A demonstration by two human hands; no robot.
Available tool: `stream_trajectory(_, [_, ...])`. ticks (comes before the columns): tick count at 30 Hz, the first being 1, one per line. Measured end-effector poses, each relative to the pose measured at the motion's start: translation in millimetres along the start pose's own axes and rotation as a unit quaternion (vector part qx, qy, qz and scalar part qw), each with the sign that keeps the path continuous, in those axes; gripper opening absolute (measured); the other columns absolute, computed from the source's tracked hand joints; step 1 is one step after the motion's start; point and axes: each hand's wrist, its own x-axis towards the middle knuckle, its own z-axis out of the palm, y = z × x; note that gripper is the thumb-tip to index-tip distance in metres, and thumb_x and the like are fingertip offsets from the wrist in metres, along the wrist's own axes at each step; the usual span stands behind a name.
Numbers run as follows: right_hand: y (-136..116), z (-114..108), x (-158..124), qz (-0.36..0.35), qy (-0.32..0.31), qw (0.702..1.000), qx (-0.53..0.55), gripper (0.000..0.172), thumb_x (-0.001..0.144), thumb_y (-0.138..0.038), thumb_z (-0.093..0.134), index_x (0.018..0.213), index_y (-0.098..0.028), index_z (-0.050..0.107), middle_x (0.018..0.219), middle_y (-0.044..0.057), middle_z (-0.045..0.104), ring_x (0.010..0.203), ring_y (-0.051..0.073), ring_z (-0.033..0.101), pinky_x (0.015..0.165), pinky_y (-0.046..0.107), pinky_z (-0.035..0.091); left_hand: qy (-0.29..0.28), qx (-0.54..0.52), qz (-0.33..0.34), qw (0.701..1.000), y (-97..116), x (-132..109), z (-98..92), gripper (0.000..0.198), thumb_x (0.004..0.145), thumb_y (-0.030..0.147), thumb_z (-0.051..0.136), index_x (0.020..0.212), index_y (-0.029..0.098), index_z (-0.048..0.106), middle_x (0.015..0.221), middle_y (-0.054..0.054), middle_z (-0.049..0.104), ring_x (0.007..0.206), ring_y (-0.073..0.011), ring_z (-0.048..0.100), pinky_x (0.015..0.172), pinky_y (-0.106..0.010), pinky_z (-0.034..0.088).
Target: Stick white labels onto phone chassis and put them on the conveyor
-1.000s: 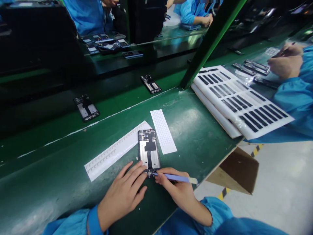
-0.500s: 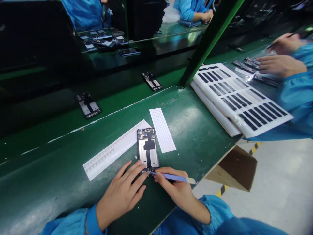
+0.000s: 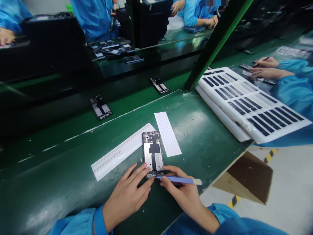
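An opened phone frame (image 3: 153,152) lies face-down on the green bench (image 3: 61,182) in front of me. My left hand (image 3: 129,195) rests flat beside its near end, fingers stretched out and touching the lower left corner. My right hand (image 3: 182,192) pinches a thin blue tool (image 3: 179,180), whose tip sits at the phone's bottom edge. A long white strip sheet (image 3: 117,153) lies left of the phone and a shorter dotted white sheet (image 3: 168,133) lies right of it.
Two more phone frames (image 3: 100,107) (image 3: 159,85) lie on the darker conveyor belt behind. White trays of black strips (image 3: 249,104) are stacked at the right, by a slanted green post (image 3: 212,42). A co-worker's hands (image 3: 265,68) work at far right; others in blue sit opposite.
The view has shifted slightly, so everything sits a little further right. My hands stay at the phone's near end with the tool tip on it. The co-worker's hands at right moved.
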Motion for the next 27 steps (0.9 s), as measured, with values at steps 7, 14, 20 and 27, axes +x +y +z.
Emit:
stream_trajectory(7, [4, 0, 1, 0.007, 0.013, 1.0, 0.027, 0.024, 0.09, -0.039, 0.071, 0.104, -0.019, 0.069, 0.08, 0.006, 0.075, 0.068, 0.021, 0.074, 0.064, 0.025, 0.063, -0.011, -0.003, -0.007, 1.0, 2, 0, -1.6, 0.027, 0.097, 0.017, 0.047, 0.12, 0.017, 0.063, 0.133, -0.01, 0.057, 0.133, -0.0265, 0.047, 0.11, -0.052, 0.043])
stream_trajectory(14, [-4, -6, 1, -0.035, 0.003, 0.999, 0.0, 0.014, 0.09, -0.033, 0.071, 0.095, -0.021, 0.075, 0.078, 0.004, 0.076, 0.067, 0.021, 0.074, 0.067, 0.025, 0.063, -0.017, -0.004, -0.009, 1.0, 2, 1, -2.5, 0.027, 0.098, 0.019, 0.048, 0.121, 0.015, 0.062, 0.132, -0.01, 0.058, 0.133, -0.0263, 0.047, 0.111, -0.052, 0.042])
stream_trajectory(20, [-1, -9, 2, -0.054, -0.043, 0.997, -0.03, 0.01, 0.092, -0.028, 0.068, 0.092, -0.023, 0.076, 0.082, 0.003, 0.076, 0.068, 0.02, 0.074, 0.067, 0.026, 0.062, -0.014, -0.005, -0.008, 1.0, 2, 1, -2.7, 0.025, 0.098, 0.019, 0.047, 0.118, 0.014, 0.063, 0.132, -0.011, 0.058, 0.132, -0.0265, 0.047, 0.112, -0.051, 0.042])
stream_trajectory(27, [-4, -13, 5, -0.054, -0.075, 0.995, -0.042, 0.013, 0.093, -0.031, 0.068, 0.093, -0.022, 0.076, 0.083, 0.004, 0.076, 0.068, 0.021, 0.073, 0.066, 0.028, 0.062, -0.012, -0.006, -0.013, 1.0, 4, 1, -4.0, 0.025, 0.098, 0.02, 0.048, 0.118, 0.014, 0.063, 0.131, -0.011, 0.059, 0.132, -0.0262, 0.048, 0.113, -0.05, 0.041])
